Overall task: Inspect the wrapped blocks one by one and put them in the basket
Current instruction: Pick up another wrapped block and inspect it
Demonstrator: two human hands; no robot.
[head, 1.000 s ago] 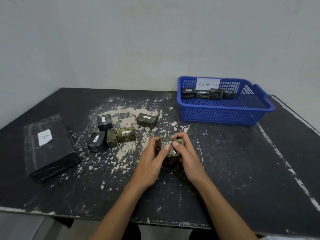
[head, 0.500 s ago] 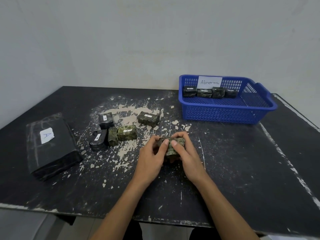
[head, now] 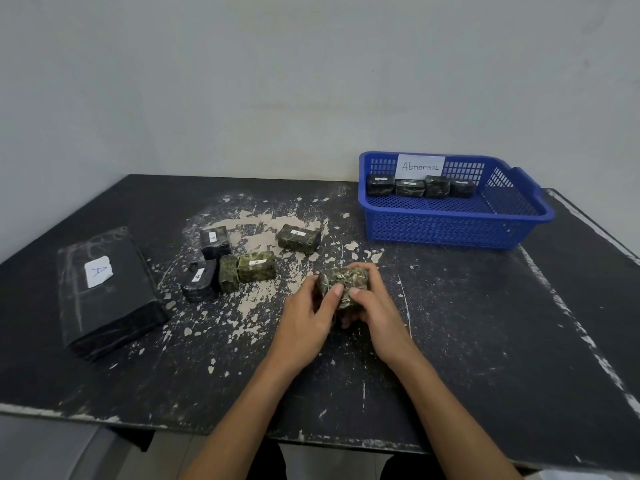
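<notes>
Both hands hold one green wrapped block [head: 343, 280] just above the table's middle. My left hand [head: 308, 317] grips its left side with the thumb across the front; my right hand [head: 375, 306] grips its right side. Several more wrapped blocks lie to the left: a green one [head: 298, 238], another green one [head: 257, 266], a narrow green one [head: 228, 278] and two black ones [head: 215, 241] [head: 200, 280]. The blue basket [head: 450, 230], labelled "Abnormal", stands at the back right with several blocks [head: 410, 187] lined along its far wall.
A large black wrapped package [head: 104, 289] marked "A" lies at the left of the worn black table [head: 485, 341]. A grey wall rises behind the table. The table's front edge runs just below my forearms.
The block has turned a little between my fingers while staying in the same spot. The camera has tilted slightly.
</notes>
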